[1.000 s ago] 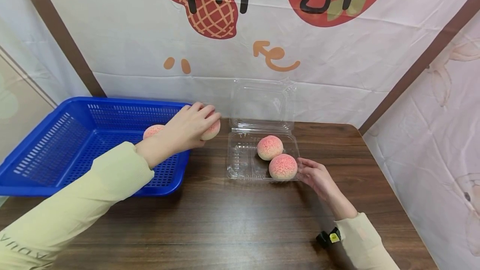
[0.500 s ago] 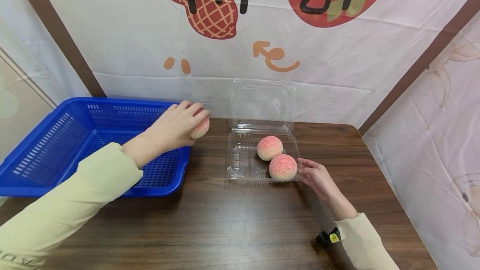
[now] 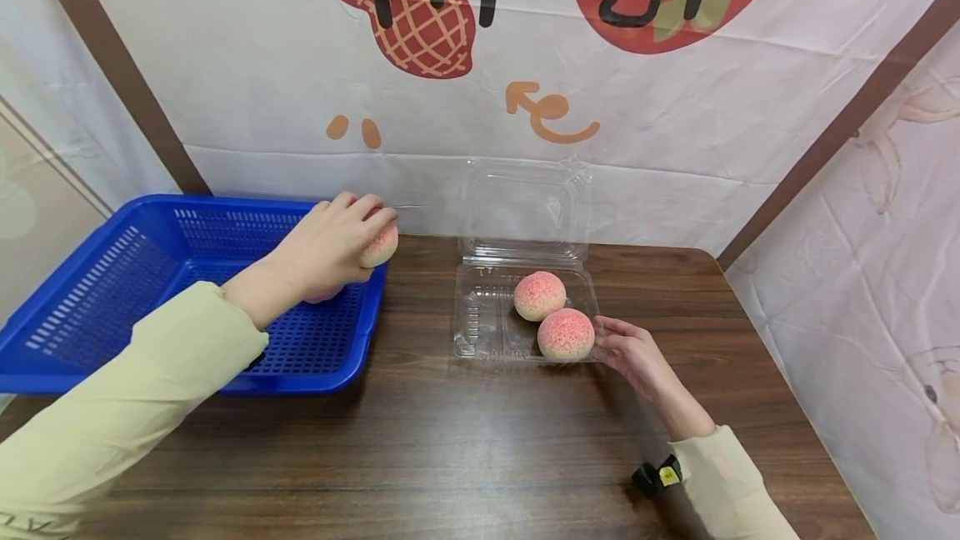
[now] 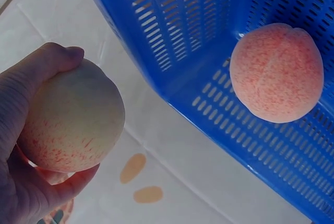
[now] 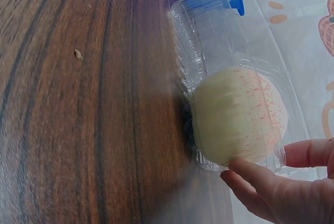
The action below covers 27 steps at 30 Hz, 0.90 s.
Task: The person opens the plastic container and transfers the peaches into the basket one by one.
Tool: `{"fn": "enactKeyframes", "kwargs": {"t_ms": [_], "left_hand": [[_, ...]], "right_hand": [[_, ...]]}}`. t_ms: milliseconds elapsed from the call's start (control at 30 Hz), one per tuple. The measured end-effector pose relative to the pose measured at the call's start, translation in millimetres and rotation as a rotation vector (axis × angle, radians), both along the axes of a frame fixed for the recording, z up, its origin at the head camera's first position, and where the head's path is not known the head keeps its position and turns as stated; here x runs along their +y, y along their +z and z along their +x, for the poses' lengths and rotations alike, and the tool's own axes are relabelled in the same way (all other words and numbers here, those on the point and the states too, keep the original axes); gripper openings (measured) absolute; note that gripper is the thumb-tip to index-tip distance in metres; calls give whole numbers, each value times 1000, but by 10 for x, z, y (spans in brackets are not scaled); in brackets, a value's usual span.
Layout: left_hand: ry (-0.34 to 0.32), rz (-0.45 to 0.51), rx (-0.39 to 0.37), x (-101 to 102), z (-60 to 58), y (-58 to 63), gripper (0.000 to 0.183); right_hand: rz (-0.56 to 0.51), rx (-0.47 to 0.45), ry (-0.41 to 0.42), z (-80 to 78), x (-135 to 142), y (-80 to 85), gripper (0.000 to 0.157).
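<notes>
My left hand (image 3: pixel 326 244) grips a pink and cream peach (image 3: pixel 380 247) over the right rim of the blue basket (image 3: pixel 367 332). In the left wrist view, thumb and fingers wrap round this peach (image 4: pixel 78 114), held apart from the basket. A second peach (image 4: pixel 276 72) lies in the basket, mostly hidden behind my hand in the head view. At the right, my right hand (image 3: pixel 633 357) pinches the side rim of a clear plastic clamshell box (image 3: pixel 483 319). Two peaches sit in the box's right half, one farther back (image 3: pixel 540 296) and one at the front (image 3: pixel 566 335).
The box's lid (image 3: pixel 521 207) stands raised at the back, against a printed cloth backdrop (image 3: pixel 645 165). Box and basket stand on a brown wooden table (image 3: pixel 465 440). A black strap device with a yellow label (image 3: pixel 660 476) is at my right wrist.
My left hand has moved left, carrying its peach from between the box and basket back over the basket's right rim. The right hand, the box and its two peaches have stayed put.
</notes>
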<state>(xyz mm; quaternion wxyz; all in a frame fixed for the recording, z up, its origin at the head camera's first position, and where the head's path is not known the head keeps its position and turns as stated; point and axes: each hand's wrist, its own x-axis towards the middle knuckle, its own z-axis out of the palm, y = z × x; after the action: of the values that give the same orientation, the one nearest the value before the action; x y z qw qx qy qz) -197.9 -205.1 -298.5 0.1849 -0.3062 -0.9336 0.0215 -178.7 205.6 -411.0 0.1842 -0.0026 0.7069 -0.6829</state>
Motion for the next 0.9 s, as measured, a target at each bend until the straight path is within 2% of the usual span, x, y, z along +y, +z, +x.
{"fn": "enactKeyframes", "kwargs": {"t_ms": [300, 467, 600, 900], "left_hand": [[12, 16, 2, -95, -55, -10, 65], [46, 26, -19, -165, -54, -15, 64], [60, 43, -8, -233, -49, -26, 60], [107, 63, -43, -356, -47, -37, 65]], "right_hand": [[1, -8, -4, 14, 6, -15, 49], [0, -1, 1, 16, 13, -19, 49], [0, 3, 3, 8, 10, -14, 48], [5, 5, 7, -2, -2, -1, 48]]}}
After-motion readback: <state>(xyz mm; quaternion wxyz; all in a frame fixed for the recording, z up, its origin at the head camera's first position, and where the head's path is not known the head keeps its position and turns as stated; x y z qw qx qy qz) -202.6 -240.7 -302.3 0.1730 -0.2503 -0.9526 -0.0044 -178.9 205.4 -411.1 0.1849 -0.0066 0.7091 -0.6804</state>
